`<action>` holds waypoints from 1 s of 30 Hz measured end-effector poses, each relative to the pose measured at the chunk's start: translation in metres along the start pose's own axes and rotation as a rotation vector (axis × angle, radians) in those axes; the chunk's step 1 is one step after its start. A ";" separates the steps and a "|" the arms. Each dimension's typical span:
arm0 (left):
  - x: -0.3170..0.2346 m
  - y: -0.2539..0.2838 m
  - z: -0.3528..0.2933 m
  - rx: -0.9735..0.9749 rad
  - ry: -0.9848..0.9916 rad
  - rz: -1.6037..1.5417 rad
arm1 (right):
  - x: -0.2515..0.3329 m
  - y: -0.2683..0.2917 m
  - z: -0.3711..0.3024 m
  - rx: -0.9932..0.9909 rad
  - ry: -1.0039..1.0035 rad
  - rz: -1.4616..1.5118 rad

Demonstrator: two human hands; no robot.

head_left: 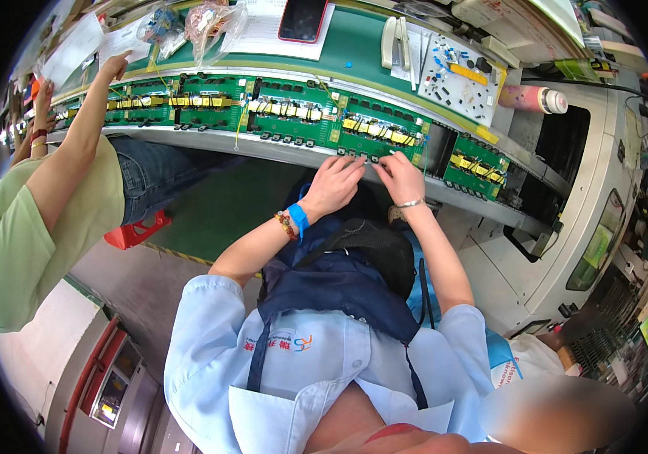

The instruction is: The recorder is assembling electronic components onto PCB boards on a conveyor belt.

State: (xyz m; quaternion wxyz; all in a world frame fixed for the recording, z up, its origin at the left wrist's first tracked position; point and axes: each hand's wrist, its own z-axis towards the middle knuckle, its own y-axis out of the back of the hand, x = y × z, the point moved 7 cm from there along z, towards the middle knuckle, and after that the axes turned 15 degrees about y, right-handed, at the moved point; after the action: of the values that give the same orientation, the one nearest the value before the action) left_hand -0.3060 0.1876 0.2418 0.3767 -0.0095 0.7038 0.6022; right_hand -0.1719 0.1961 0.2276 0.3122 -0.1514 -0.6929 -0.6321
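A green circuit board (381, 130) with a row of yellow-wrapped parts lies on the rail in front of me. At its near edge, among small black components, are the fingertips of both my hands. My left hand (334, 184), with a blue band and beads at the wrist, is closed, its fingers bent together over the edge. Close beside it, my right hand (401, 179), with a silver bangle at the wrist, is closed too, thumb and fingers drawn together. Anything small between the fingertips is hidden.
More green boards (286, 110) line the rail to the left, and another board (477, 168) sits right, past a gap. Behind are a tray of loose components (460, 79), a phone (303, 19) and a pink bottle (534, 98). A co-worker's arm (74, 151) reaches in at left; a white machine (566, 227) stands right.
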 end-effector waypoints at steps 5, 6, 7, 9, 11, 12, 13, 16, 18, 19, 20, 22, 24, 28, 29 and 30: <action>0.012 0.056 0.038 -0.254 0.161 -0.243 | -0.029 0.068 0.005 -0.326 -0.096 0.218; 0.019 0.064 0.051 -0.259 0.239 -0.299 | -0.043 0.072 0.010 -0.335 -0.164 0.307; 0.025 0.063 0.062 -0.224 0.263 -0.391 | -0.051 0.072 0.017 -0.337 -0.164 0.308; 0.035 0.052 0.085 -0.107 0.284 -0.510 | -0.051 0.060 0.041 -0.214 0.027 0.592; 0.044 0.033 0.099 0.038 0.337 -0.549 | -0.052 0.033 0.053 -0.016 -0.017 0.788; 0.045 0.020 0.104 0.189 0.390 -0.588 | -0.055 0.021 0.056 0.053 -0.021 0.819; 0.047 0.007 0.104 0.329 0.467 -0.607 | -0.057 0.014 0.057 0.116 0.032 0.743; 0.036 0.000 0.110 0.419 0.300 -0.277 | -0.064 0.004 0.060 0.191 0.010 0.662; 0.038 0.000 0.115 0.326 0.256 -0.319 | -0.062 0.007 0.066 0.172 0.032 0.648; 0.038 0.003 0.118 0.241 0.208 -0.362 | -0.061 0.010 0.068 0.149 0.045 0.635; 0.037 0.003 0.122 0.239 0.208 -0.362 | -0.061 0.011 0.069 0.149 0.046 0.634; 0.037 0.008 0.127 0.154 0.224 -0.491 | -0.063 0.020 0.074 0.047 0.044 0.697; 0.038 0.012 0.126 0.148 0.259 -0.558 | -0.062 0.025 0.074 0.048 0.048 0.728; 0.036 0.039 0.113 -0.008 0.291 -0.584 | -0.062 0.051 0.050 -0.075 0.012 0.613; 0.031 0.050 0.109 -0.084 0.222 -0.366 | -0.066 0.060 0.043 -0.130 -0.030 0.502; 0.025 0.057 0.106 -0.158 0.152 -0.149 | -0.068 0.059 0.038 -0.131 -0.031 0.502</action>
State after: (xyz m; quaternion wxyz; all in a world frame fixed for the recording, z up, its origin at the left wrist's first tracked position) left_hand -0.2953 0.3046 0.2770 0.3640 -0.1369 0.6780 0.6237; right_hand -0.0935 0.2543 0.2310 0.4379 -0.3482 -0.5960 -0.5760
